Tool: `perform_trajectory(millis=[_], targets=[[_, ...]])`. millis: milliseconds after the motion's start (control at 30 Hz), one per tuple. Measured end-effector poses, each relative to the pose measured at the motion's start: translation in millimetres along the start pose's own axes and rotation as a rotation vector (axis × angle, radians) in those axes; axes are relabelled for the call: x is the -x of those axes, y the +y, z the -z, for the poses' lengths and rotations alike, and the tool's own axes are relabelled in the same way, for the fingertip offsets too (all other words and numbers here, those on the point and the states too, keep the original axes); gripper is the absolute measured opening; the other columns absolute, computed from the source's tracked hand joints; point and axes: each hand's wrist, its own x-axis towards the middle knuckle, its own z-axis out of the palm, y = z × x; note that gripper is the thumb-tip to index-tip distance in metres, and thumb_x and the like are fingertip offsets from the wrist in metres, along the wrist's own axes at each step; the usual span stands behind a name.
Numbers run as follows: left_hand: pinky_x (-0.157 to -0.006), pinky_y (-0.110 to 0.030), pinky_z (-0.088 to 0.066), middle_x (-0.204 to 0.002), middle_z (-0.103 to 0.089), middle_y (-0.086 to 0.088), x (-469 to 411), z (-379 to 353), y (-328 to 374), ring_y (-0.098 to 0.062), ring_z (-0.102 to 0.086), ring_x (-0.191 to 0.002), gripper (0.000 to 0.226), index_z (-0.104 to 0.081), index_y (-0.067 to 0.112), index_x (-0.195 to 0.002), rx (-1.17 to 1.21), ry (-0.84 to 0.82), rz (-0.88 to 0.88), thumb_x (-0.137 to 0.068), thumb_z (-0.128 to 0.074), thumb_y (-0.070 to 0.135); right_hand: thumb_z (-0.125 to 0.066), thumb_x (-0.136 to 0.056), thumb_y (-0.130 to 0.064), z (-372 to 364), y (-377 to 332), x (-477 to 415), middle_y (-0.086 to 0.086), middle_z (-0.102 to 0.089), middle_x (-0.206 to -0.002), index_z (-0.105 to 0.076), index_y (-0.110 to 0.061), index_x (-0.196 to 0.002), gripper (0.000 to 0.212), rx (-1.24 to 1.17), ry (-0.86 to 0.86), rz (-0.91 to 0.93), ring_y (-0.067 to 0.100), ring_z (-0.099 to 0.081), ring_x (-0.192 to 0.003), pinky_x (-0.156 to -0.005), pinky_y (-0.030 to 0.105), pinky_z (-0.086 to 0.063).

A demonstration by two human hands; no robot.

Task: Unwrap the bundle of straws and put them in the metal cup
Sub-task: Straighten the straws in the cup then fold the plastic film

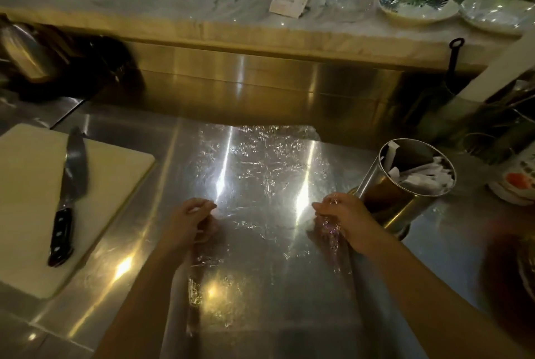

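Crinkled clear plastic wrap (260, 173) lying spread on steel counter (121, 280); left hand (188, 222) and right hand (344, 222) pinching its near edges. Paper-wrapped white straws (422, 176) standing in round metal cup (405, 185), beside right hand.

One view only, from a wide-angle camera worn on the head, looking forward and steeply down from close above. Both forearms enter from the bottom edge; the left hand (191, 221) and right hand (346, 221) sit low in the middle of the picture, near the lens. The steel surface (260, 315) fills the frame around and beyond the hands. Farther past the hands, a raised marble ledge (144, 2) crosses the top. The edges bend from lens distortion.
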Motion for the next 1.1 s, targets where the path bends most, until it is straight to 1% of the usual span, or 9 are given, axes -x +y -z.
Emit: perform_trajectory(millis=[233, 400, 533, 633, 733, 833, 933, 1000, 1100], targets=[[-0.046, -0.019, -0.050, -0.063, -0.070, 0.003, 0, 22, -6, -0.007, -0.063, -0.053, 0.024, -0.064, 0.015, -0.098, 0.028, -0.162, 0.041, -0.089, -0.048, -0.001, -0.055, -0.087, -0.003, 12, 7, 4, 0.012, -0.071, -0.070, -0.068, -0.012, -0.093, 0.016, -0.028, -0.157, 0.015, 0.024, -0.069, -0.064, -0.047, 0.025, -0.053], [-0.041, -0.017, -0.043, -0.059, -0.070, 0.000, 0, 19, -8, -0.009, -0.057, -0.046, 0.039, -0.071, 0.012, -0.072, 0.089, -0.075, 0.009, -0.087, -0.043, -0.010, -0.048, -0.091, -0.001, 16, 12, 2, 0.012, -0.074, -0.074, -0.073, -0.018, -0.093, 0.031, -0.160, -0.243, -0.022, 0.023, -0.071, -0.071, -0.047, 0.023, -0.052], [-0.038, -0.012, -0.040, -0.051, -0.068, 0.001, 0, 17, -10, -0.006, -0.055, -0.039, 0.056, -0.067, 0.013, -0.045, 0.112, -0.088, -0.034, -0.085, -0.039, -0.014, -0.058, -0.079, 0.000, 17, 17, 1, 0.007, -0.075, -0.078, -0.072, -0.014, -0.067, 0.023, -0.186, -0.242, -0.082, 0.020, -0.072, -0.075, -0.050, 0.023, -0.053], [-0.041, -0.013, -0.045, -0.049, -0.067, 0.000, 4, 20, -9, -0.009, -0.059, -0.043, 0.038, -0.066, 0.010, -0.044, 0.119, -0.131, -0.083, -0.071, -0.055, -0.015, -0.070, -0.065, 0.000, 18, 19, 5, 0.008, -0.072, -0.084, -0.068, -0.016, -0.067, 0.017, -0.101, -0.230, -0.116, 0.011, -0.070, -0.073, -0.053, 0.023, -0.053], [-0.046, -0.012, -0.046, -0.052, -0.067, 0.001, 6, 26, -6, -0.006, -0.060, -0.048, 0.040, -0.062, 0.009, -0.045, 0.098, -0.176, -0.178, -0.056, -0.048, -0.026, -0.052, -0.081, 0.008, 20, 23, 2, 0.008, -0.074, -0.087, -0.066, -0.008, -0.072, 0.023, -0.170, -0.216, -0.086, 0.018, -0.071, -0.076, -0.056, 0.029, -0.056], [-0.050, -0.022, -0.055, -0.065, -0.072, 0.001, 1, 30, -6, -0.014, -0.067, -0.058, 0.053, -0.068, 0.013, -0.055, 0.103, -0.116, -0.066, -0.076, -0.035, -0.023, -0.038, -0.078, 0.013, 16, 21, 2, 0.014, -0.073, -0.072, -0.062, -0.001, -0.061, 0.033, -0.306, -0.186, -0.124, 0.028, -0.071, -0.067, -0.051, 0.031, -0.056], [-0.043, -0.031, -0.056, -0.062, -0.073, -0.001, 0, 26, 0, -0.017, -0.068, -0.053, 0.036, -0.065, 0.018, -0.090, 0.253, -0.073, 0.037, -0.087, -0.038, -0.005, -0.038, -0.079, -0.005, 16, 18, 4, 0.011, -0.072, -0.069, -0.068, -0.003, -0.058, 0.037, -0.308, -0.164, -0.046, 0.023, -0.069, -0.065, -0.054, 0.031, -0.056], [-0.041, -0.028, -0.054, -0.059, -0.072, -0.006, 2, 25, 4, -0.021, -0.068, -0.052, 0.018, -0.058, 0.017, -0.098, 0.335, -0.064, 0.090, -0.094, -0.041, 0.016, -0.044, -0.085, -0.015, 18, 19, 5, 0.009, -0.073, -0.074, -0.071, -0.006, -0.066, 0.034, -0.287, -0.153, -0.018, 0.022, -0.068, -0.068, -0.062, 0.033, -0.056], [-0.047, -0.025, -0.051, -0.074, -0.067, -0.013, 4, 23, 4, -0.019, -0.065, -0.056, 0.031, -0.055, 0.004, -0.111, 0.174, -0.149, 0.175, -0.087, -0.056, 0.024, -0.054, -0.085, -0.001, 20, 21, 3, 0.003, -0.073, -0.080, -0.068, -0.012, -0.086, 0.018, -0.171, -0.098, 0.083, 0.021, -0.068, -0.079, -0.071, 0.032, -0.054]])
